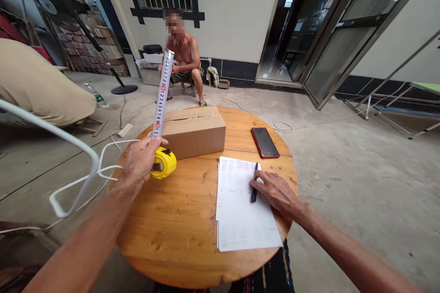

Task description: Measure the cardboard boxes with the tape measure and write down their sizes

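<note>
My left hand [140, 159] is closed on a yellow tape measure [164, 163], held above the left side of a round wooden table [178, 224]. Its white blade [161, 96] sticks out upward, past the left end of a closed cardboard box [194, 135]. On the right, my right hand [275, 191] rests over white sheets of paper [237, 210] with faint printing. A black pen [254, 187] lies under its fingertips, against the paper. The fingers look bent round the pen, with the thumb side partly hidden.
A phone [265, 142] in a red case lies at the table's right. Beyond the table a person [185, 55] sits on a low stool. A white metal frame [75, 146] and cables are at the left, near a standing fan [51, 2]. An open door [357, 32] stands at back right.
</note>
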The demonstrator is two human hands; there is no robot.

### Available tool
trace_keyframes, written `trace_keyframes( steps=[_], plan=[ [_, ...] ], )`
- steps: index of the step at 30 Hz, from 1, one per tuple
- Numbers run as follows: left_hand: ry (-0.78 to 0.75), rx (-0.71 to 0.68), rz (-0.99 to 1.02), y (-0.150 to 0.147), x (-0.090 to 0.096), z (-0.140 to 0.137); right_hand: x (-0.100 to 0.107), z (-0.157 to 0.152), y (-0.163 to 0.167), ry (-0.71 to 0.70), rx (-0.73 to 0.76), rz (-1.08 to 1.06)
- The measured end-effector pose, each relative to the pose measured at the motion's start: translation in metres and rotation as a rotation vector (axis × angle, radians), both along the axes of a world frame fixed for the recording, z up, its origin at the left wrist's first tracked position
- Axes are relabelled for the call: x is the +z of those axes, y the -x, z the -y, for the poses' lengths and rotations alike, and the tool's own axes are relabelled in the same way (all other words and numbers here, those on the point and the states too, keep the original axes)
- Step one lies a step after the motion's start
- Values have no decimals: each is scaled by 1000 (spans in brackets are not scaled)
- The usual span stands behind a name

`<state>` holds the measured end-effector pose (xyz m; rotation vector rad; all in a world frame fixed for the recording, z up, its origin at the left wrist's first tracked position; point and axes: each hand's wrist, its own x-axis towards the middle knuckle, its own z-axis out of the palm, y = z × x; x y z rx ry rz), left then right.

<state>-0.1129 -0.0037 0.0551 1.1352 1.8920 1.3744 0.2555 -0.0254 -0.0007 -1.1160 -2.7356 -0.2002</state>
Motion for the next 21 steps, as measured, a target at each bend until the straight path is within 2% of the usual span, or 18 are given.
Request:
trace_keyframes(
  steps=[3, 7, 12, 21],
  plan=[
    [47, -19, 40, 6, -5, -7, 5, -3, -12, -81, -96, -160],
    [60, -13, 64, 18, -7, -20, 27, -2, -24, -137, -290, -495],
    [50, 49, 75, 28, -5, -28, 50, 14, -21, 56, -480, -771],
    [-54, 96, 64, 17, -5, 1, 40, 27, -20, 360, -528, -1091]
  ],
)
